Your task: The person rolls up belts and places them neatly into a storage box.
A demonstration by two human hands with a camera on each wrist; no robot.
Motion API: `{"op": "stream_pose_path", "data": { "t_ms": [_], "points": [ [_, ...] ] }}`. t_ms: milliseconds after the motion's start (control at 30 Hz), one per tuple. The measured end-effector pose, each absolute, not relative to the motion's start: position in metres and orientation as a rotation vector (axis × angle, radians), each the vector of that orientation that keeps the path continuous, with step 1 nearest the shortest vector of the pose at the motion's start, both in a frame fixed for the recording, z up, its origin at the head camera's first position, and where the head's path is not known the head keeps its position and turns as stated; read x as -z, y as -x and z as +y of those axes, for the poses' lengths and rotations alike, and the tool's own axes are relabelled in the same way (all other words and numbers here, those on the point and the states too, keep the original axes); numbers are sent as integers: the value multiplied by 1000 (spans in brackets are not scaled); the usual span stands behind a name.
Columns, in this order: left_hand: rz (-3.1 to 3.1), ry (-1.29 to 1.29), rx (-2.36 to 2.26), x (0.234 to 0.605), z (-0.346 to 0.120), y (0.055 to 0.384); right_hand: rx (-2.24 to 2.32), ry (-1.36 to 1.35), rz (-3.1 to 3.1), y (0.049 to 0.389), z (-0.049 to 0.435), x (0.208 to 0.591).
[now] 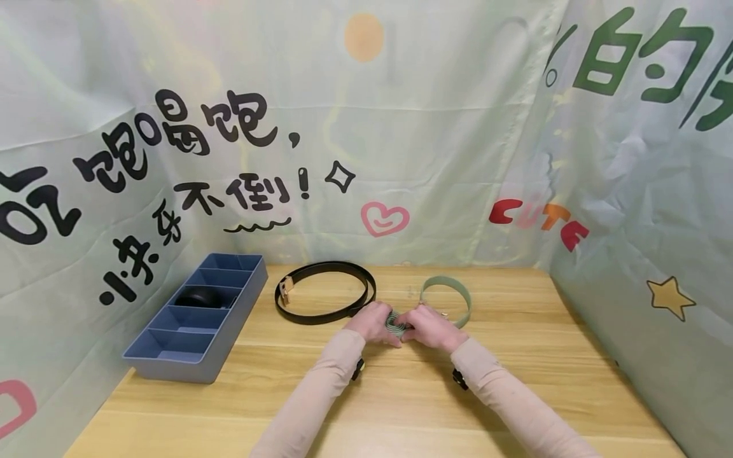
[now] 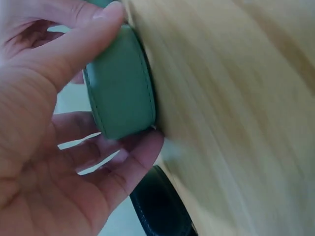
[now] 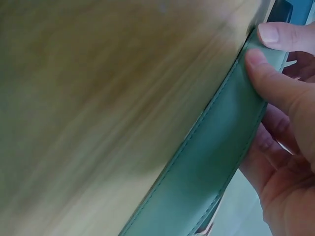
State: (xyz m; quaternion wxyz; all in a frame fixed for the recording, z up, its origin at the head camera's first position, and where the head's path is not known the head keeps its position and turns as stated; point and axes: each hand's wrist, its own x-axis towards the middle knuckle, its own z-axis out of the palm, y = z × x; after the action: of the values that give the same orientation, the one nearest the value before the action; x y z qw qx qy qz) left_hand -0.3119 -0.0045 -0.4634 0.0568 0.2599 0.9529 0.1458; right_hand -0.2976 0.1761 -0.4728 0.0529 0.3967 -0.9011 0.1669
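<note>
A green belt (image 1: 471, 299) stands on its edge on the wooden table, one end wound into a tight coil and the rest forming a wide loop to the right. My left hand (image 1: 375, 323) holds the left side of the coil, thumb and fingers curled round the green band (image 2: 120, 88). From the other side, my right hand (image 1: 429, 327) grips the coil, its thumb pressing the stitched strap (image 3: 206, 152) where it runs off to the loop. The thumbs sit close together. Just behind the left hand lies a black belt (image 1: 321, 320) with a gold buckle, loosely looped.
On the left stands a blue-grey divided box (image 1: 235, 337) with several compartments; a black rounded item (image 1: 197, 296) lies in one. Printed cloth walls (image 1: 446, 159) enclose the table (image 1: 515, 356) at the back and sides.
</note>
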Motion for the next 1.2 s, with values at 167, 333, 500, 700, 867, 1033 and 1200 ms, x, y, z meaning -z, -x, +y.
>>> {"op": "stream_pose_path", "data": {
  "t_ms": [167,333,500,700,867,1033,1200],
  "points": [
    [2897,-827,-396,466,-3,313,-506,-1245,-2758,297,181,473],
    [2896,-839,-365,466,-2,313,-456,-1255,-2798,296,185,471],
    [2920,-856,-363,467,1,311,-456,-1235,-2761,296,184,472],
    [2887,-894,-353,466,-1,311,-509,-1262,-2795,298,186,473],
    [2810,-916,-427,464,-4,311,-585,-1273,-2818,300,187,471],
    [2850,-833,-434,463,-4,308,-572,-1214,-2806,300,185,474],
    [2854,-831,-453,462,-3,308,-521,-1202,-2812,301,186,475]
  ]
}}
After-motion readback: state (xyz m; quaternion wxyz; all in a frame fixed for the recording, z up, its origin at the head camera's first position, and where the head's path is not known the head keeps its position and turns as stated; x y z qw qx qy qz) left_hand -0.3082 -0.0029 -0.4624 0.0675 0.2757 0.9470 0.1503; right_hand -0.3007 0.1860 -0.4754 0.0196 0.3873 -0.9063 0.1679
